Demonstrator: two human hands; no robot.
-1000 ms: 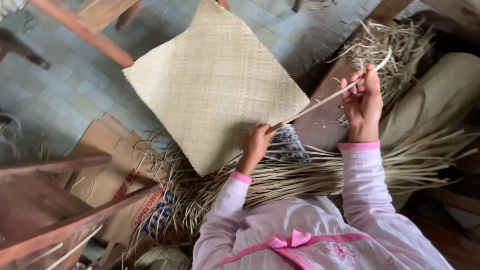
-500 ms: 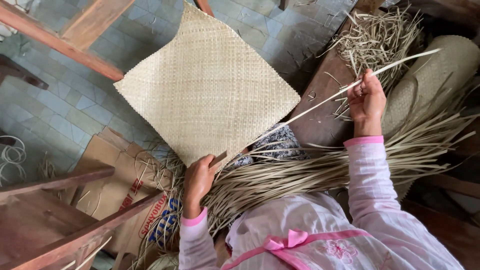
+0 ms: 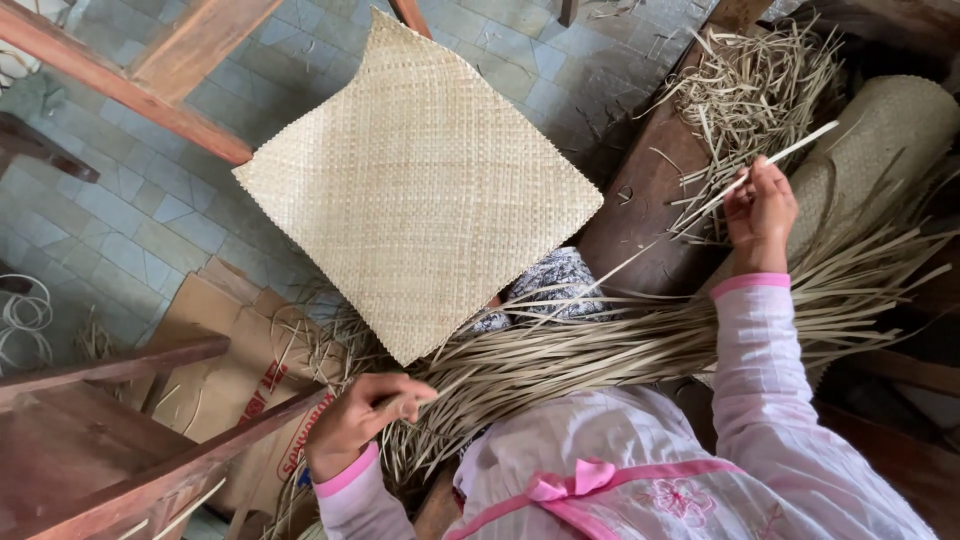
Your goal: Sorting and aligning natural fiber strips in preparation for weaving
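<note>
A square woven straw mat (image 3: 420,190) lies tilted like a diamond over my lap and the tiled floor. Loose pale strands (image 3: 620,345) fan out from its lower edge across my knees. My right hand (image 3: 760,215) is raised to the right and pinches one long pale strip (image 3: 770,162) that runs down toward the mat's edge. My left hand (image 3: 365,415) is low at the left, below the mat's bottom corner, fingers closed on the near ends of the strands. I wear a pink long-sleeved top.
Red-brown wooden furniture legs and rails (image 3: 140,85) cross the left side. Flattened cardboard (image 3: 235,350) lies under the mat's left corner. A dark wooden bench (image 3: 650,190) with a heap of straw scraps (image 3: 760,90) stands at right, beside a rolled woven mat (image 3: 880,140).
My left hand dropped from the mat's lower edge down and left to the strand ends. My right hand drew the long strip further up and right.
</note>
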